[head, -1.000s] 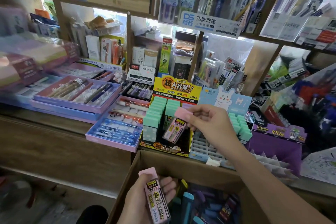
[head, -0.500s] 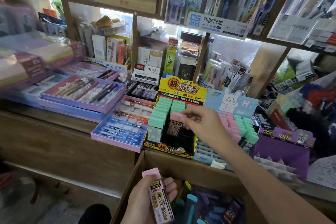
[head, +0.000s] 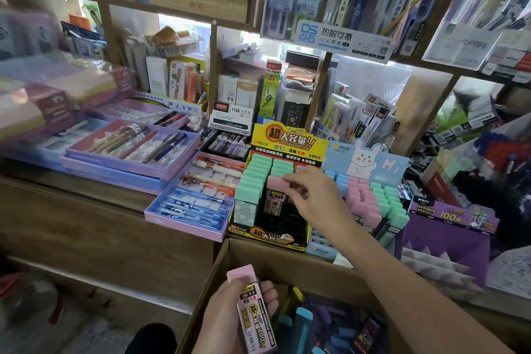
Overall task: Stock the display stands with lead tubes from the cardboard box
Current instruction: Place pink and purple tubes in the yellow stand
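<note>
**Two pink-capped lead tubes: one at the stand, one over the box**

The first pink-capped clear plastic lead tube [head: 276, 194] stands upright in the black-and-yellow cardboard display stand [head: 267, 236]. It sits just right of the mint-green capped tubes [head: 253, 178]. Only its cap and the top of its black-and-yellow label show. Its lower end is sunk in the stand's dark interior, and the far side of the cap is covered by the right hand [head: 313, 195], whose fingertips pinch it.

The second pink-capped lead tube [head: 255, 317] is below the stand, over the open brown cardboard box [head: 287, 260]. The left hand [head: 227, 316] has its fingers curled round it. Its printed label, with "0.5" and "200", faces the camera, and its bottom end is cut off at the frame edge.

That makes two pink-capped tubes in all, one per hand. The mint caps in the stand form two rows, too tightly packed to count surely. Inside the box, two teal-capped tubes [head: 303, 315] stand out. The purple ones around them are dim and blurred.

Right of the stand is a pale blue bunny-printed display stand [head: 365, 159] with blue, pink and mint caps, partly crossed by the right forearm. Both stands rest on the wooden tabletop [head: 94, 190], whose left end is smeared by motion blur.
</note>
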Available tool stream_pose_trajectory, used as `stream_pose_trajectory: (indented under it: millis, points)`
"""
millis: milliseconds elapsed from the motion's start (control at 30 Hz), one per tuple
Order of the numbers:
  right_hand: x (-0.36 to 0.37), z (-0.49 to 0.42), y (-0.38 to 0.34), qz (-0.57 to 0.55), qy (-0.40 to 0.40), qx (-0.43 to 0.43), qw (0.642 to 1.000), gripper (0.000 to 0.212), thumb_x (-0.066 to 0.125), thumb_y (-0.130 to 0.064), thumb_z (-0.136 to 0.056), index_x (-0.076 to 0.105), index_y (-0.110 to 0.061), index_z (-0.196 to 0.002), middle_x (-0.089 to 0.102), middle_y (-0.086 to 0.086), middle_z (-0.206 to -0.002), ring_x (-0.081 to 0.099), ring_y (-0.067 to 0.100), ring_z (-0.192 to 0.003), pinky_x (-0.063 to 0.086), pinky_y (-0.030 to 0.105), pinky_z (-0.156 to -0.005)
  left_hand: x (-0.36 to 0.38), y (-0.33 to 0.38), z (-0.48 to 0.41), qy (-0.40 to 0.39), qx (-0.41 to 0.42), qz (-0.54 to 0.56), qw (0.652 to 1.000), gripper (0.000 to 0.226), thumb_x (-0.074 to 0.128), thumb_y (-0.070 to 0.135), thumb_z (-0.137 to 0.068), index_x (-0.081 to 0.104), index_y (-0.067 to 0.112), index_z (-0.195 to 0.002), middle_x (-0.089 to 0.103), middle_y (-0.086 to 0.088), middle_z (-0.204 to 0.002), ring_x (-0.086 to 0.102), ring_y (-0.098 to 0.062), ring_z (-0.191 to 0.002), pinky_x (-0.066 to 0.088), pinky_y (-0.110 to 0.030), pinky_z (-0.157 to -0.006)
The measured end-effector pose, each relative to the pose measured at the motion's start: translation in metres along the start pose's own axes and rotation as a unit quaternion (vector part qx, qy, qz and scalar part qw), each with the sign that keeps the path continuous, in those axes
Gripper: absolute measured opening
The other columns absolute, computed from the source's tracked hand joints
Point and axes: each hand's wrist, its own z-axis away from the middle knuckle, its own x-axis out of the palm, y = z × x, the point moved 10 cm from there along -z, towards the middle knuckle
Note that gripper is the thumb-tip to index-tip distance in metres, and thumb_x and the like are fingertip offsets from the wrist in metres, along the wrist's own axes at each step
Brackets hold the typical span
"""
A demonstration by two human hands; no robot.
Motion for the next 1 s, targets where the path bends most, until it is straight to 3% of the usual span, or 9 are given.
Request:
stream_pose_trajectory:
  millis: [100,233,400,533,667,800,900,1000]
  points:
    - [0.000,0.003,0.001,-0.004,-0.013,0.014,1.000,0.033,0.071,-0.012,-0.095,0.071,-0.013,-0.128,0.058,-0.006,-0.097,0.059,0.011,-0.082,0.056,0.033,-0.084,-0.003,-0.003,-0.006,0.002,0.014,-0.001,1.000,0.032,0.054,0.010,-0.100,0.057,-0.007,-0.126,0.073,-0.034,-0.088,0.075,-0.043,-0.071,0.059,-0.047,-0.062]
    - [-0.005,0.025,0.009,-0.089,-0.004,0.067,0.994,0.038,0.072,-0.010,-0.094,0.068,-0.022,-0.130,0.060,-0.013,-0.092,0.058,0.006,-0.077,0.048,0.013,-0.072,-0.004,0.000,-0.016,0.000,0.018,-0.001,1.000,0.032,0.052,0.013,-0.102,0.059,-0.006,-0.126,0.073,-0.033,-0.085,0.074,-0.042,-0.063,0.058,-0.045,-0.057]
    - [-0.012,0.082,0.027,-0.209,-0.021,0.147,0.967,0.024,0.074,-0.012,-0.092,0.075,-0.034,-0.102,0.070,-0.004,-0.083,0.068,0.016,-0.072,0.058,0.024,-0.066,-0.004,0.004,-0.012,-0.028,0.092,-0.022,0.995,0.021,0.059,0.010,-0.097,0.064,-0.006,-0.110,0.072,-0.036,-0.093,0.075,-0.046,-0.077,0.060,-0.047,-0.069]
    - [0.000,0.139,0.045,-0.232,-0.098,0.199,0.947,0.022,0.074,-0.014,-0.092,0.074,-0.034,-0.101,0.074,-0.008,-0.089,0.074,0.012,-0.072,0.056,0.018,-0.061,-0.004,0.005,-0.010,-0.032,0.127,-0.032,0.991,0.021,0.064,0.008,-0.093,0.066,-0.008,-0.106,0.071,-0.038,-0.095,0.074,-0.048,-0.081,0.060,-0.049,-0.072]
    - [0.031,0.193,0.070,-0.267,-0.211,0.279,0.898,0.018,0.076,-0.017,-0.091,0.076,-0.032,-0.100,0.076,-0.004,-0.089,0.075,0.013,-0.075,0.056,0.020,-0.063,-0.005,0.008,-0.009,-0.037,0.163,-0.053,0.984,0.021,0.068,0.010,-0.091,0.072,-0.008,-0.100,0.071,-0.037,-0.096,0.074,-0.045,-0.079,0.061,-0.046,-0.069]
    - [0.061,0.226,0.097,-0.197,-0.331,0.319,0.866,0.016,0.078,-0.028,-0.089,0.073,-0.033,-0.103,0.076,-0.003,-0.097,0.073,0.007,-0.088,0.060,0.025,-0.081,0.004,0.012,0.000,-0.045,0.189,-0.111,0.975,0.018,0.075,0.022,-0.076,0.080,0.007,-0.085,0.073,-0.029,-0.086,0.073,-0.038,-0.068,0.060,-0.041,-0.064]
    - [0.066,0.232,0.116,-0.158,-0.343,0.330,0.865,0.012,0.076,-0.031,-0.091,0.071,-0.030,-0.102,0.072,-0.003,-0.096,0.070,0.006,-0.078,0.054,0.021,-0.066,0.007,0.018,0.007,-0.041,0.209,-0.151,0.965,0.026,0.077,0.031,-0.068,0.082,0.018,-0.090,0.074,-0.018,-0.081,0.072,-0.030,-0.069,0.058,-0.043,-0.071]
    - [0.064,0.235,0.134,-0.135,-0.330,0.354,0.865,0.011,0.075,-0.032,-0.092,0.069,-0.028,-0.100,0.071,-0.004,-0.093,0.069,0.004,-0.069,0.049,0.019,-0.057,0.012,0.032,0.016,-0.037,0.250,-0.195,0.948,0.021,0.076,0.031,-0.078,0.081,0.023,-0.097,0.077,-0.017,-0.093,0.073,-0.033,-0.084,0.058,-0.051,-0.082]
